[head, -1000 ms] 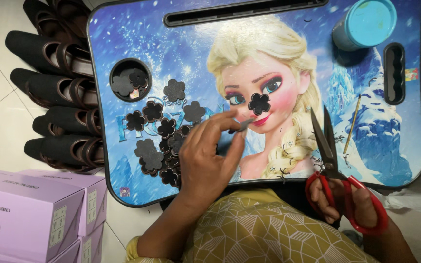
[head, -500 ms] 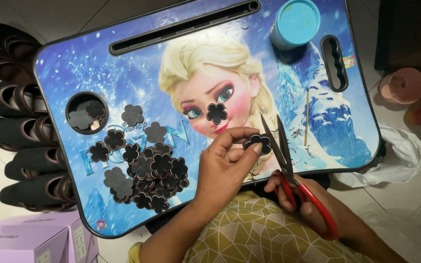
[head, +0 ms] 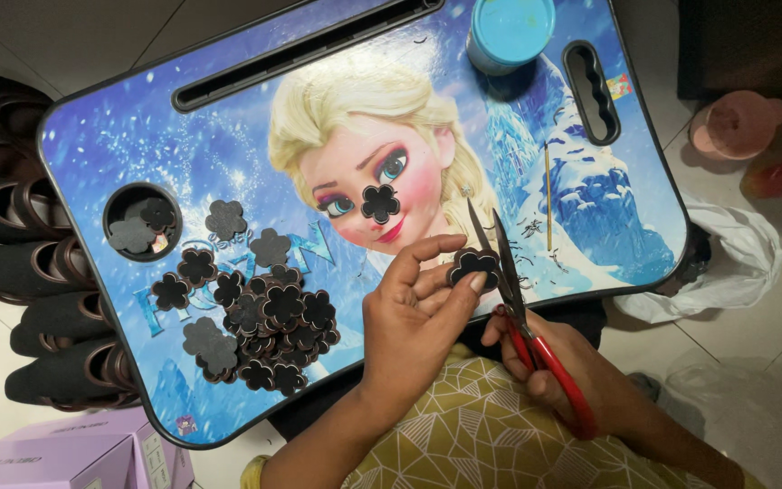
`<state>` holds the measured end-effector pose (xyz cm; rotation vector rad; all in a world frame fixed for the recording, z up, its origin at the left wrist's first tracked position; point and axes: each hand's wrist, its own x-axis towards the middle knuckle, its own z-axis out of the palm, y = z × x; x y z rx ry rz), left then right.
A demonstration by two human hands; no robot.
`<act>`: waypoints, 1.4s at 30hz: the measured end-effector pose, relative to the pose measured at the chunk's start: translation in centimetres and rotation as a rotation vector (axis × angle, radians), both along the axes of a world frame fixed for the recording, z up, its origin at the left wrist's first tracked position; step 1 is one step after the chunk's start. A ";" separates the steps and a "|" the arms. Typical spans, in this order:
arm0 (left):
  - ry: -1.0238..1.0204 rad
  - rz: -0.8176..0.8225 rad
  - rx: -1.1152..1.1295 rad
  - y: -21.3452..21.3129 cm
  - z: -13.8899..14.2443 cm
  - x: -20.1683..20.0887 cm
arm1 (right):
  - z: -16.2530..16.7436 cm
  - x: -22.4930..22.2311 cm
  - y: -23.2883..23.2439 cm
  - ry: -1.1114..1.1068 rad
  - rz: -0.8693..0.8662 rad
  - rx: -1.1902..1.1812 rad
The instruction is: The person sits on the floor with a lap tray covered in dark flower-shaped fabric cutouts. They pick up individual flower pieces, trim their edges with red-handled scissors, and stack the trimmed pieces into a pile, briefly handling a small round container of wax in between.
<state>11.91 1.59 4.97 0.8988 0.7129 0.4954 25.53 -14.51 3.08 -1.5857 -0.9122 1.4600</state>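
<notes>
Just scissors (head: 500, 263) beside flower cutout (head: 475, 265), tray's near edge (head: 590, 294).

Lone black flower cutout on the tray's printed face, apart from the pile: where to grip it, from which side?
The lone flower cutout lies flat on the lap tray, clear of the pile. Probably best to come straight down and pinch two opposite petals at the edge, since nothing crowds it and it looks too thin to grip by its sides.

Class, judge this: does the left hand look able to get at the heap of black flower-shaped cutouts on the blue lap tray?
Probably yes: the heap lies uncovered beside the left hand, though its fingers pinch one cutout.
</notes>
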 end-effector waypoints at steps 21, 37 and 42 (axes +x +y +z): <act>0.013 0.036 0.035 -0.4 -0.6 -0.2 | -0.5 0.0 -0.4 0.020 0.038 0.102; -0.035 0.041 0.038 -0.5 -0.8 -0.2 | -0.3 0.2 -0.2 -0.023 0.060 0.063; -0.030 0.036 0.046 -0.6 -0.7 -0.3 | -0.1 0.1 -0.1 -0.048 0.056 0.054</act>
